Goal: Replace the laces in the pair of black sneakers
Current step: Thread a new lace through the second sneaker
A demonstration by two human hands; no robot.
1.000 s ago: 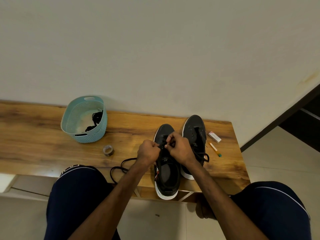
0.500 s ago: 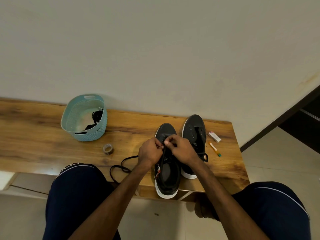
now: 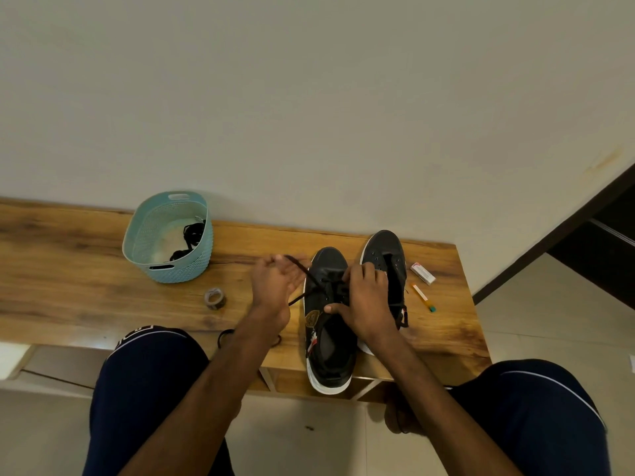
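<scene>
The left hand (image 3: 275, 286) has swung out from the shoe's throat to its nine o'clock in the last half second, drawing the black lace (image 3: 301, 268) with it. The right hand (image 3: 367, 304) has stayed on the near sneaker (image 3: 330, 355). We see the left hand's fingers (image 3: 271, 262) curled round the lace, whose tip pokes out past them; motion blur hides the finer grip. The lace runs straight from that hand to the sneaker's eyelets, and a second strand trails back toward six o'clock, under the wrist. The right hand's fingers (image 3: 364, 271) are bent over the eyelet rows, thumb on the collar's edge, gripping the shoe. The near sneaker stands on the wooden tabletop (image 3: 86, 286), heel overhanging the front edge, with the far sneaker (image 3: 383, 245) just beside it at two o'clock. At the pair's three o'clock we note a small white box (image 3: 422, 273) and a slim orange stick (image 3: 423, 297). At ten o'clock sits a blue basket (image 3: 165, 269) holding dark laces (image 3: 192, 233), with a tape roll (image 3: 215, 297) near it at five o'clock.
</scene>
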